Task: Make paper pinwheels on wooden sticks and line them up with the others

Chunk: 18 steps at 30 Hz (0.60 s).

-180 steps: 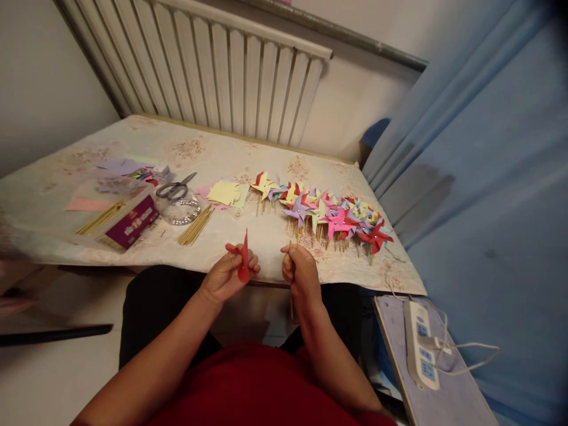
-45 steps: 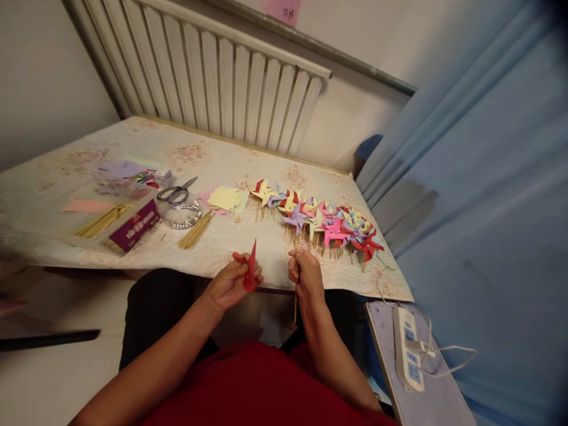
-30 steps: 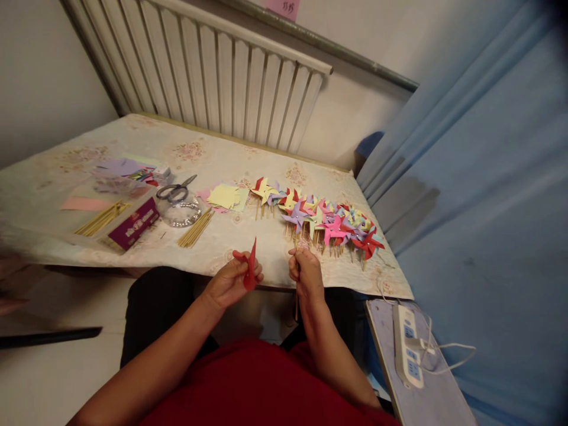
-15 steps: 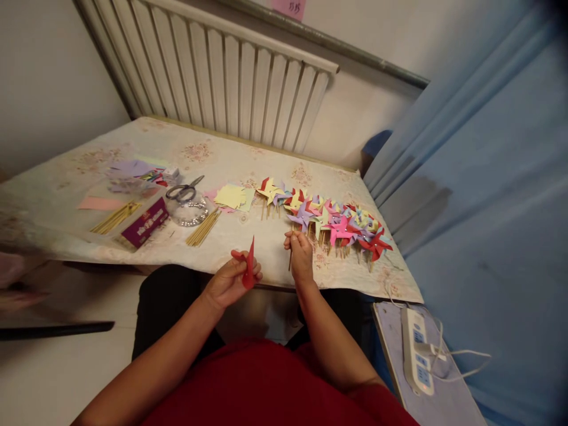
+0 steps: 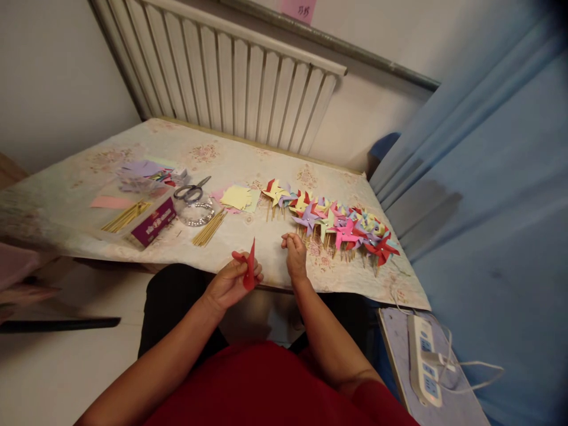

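A wide worktop [image 5: 133, 154] covered with a pale flowered cloth fills the middle of the view, with a white ribbed radiator [image 5: 231, 77] behind it and a blue curtain [image 5: 488, 165] to the right. Along the right part of the worktop lies a row of finished paper pinwheels [image 5: 332, 222] on wooden sticks, in red, pink, yellow and purple. Left of them lie yellow paper squares [image 5: 237, 197], loose bamboo sticks [image 5: 208, 228], scissors [image 5: 191, 190] and a purple box [image 5: 154, 213]. A white power strip [image 5: 423, 367] lies on a grey board at lower right.

At the near edge of the worktop, the person's left hand [image 5: 231, 283] pinches a folded red paper piece [image 5: 251, 271], its point standing upward. Just beside it, the right hand [image 5: 293, 254] is curled into a loose fist over the worktop; it may be gripping a thin stick, but the view is too poor to tell.
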Motion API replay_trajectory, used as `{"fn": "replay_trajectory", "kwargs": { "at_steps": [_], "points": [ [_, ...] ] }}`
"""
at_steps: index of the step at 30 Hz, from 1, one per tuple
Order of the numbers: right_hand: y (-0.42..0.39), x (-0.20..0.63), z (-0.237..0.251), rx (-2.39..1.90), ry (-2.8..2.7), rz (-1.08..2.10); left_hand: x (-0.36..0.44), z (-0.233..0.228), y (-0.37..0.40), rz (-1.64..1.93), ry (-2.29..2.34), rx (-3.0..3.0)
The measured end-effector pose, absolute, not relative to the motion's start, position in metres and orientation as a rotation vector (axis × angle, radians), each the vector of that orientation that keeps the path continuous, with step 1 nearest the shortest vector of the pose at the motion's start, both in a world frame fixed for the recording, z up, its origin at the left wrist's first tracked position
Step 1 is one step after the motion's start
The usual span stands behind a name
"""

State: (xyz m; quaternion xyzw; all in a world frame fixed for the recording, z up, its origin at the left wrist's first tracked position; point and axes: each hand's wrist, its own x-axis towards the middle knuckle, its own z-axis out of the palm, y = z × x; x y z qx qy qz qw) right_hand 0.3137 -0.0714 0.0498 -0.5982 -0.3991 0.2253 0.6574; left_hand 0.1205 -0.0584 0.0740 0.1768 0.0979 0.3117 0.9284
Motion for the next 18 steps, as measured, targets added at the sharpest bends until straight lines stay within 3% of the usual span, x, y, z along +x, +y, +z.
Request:
{"fn": "replay_trajectory", "kwargs": {
  "at_steps": [15,18],
  "points": [
    [-0.0621,0.3181,0.0431,-1.399,-0.768,0.391,0.1196,0.0781,-0.0599,0.644,0.214,0.362],
    [-0.0638,0.3177,0.05,-1.408,-0.725,0.485,0.1188,0.0775,-0.0595,0.651,0.218,0.363]
  ]
}}
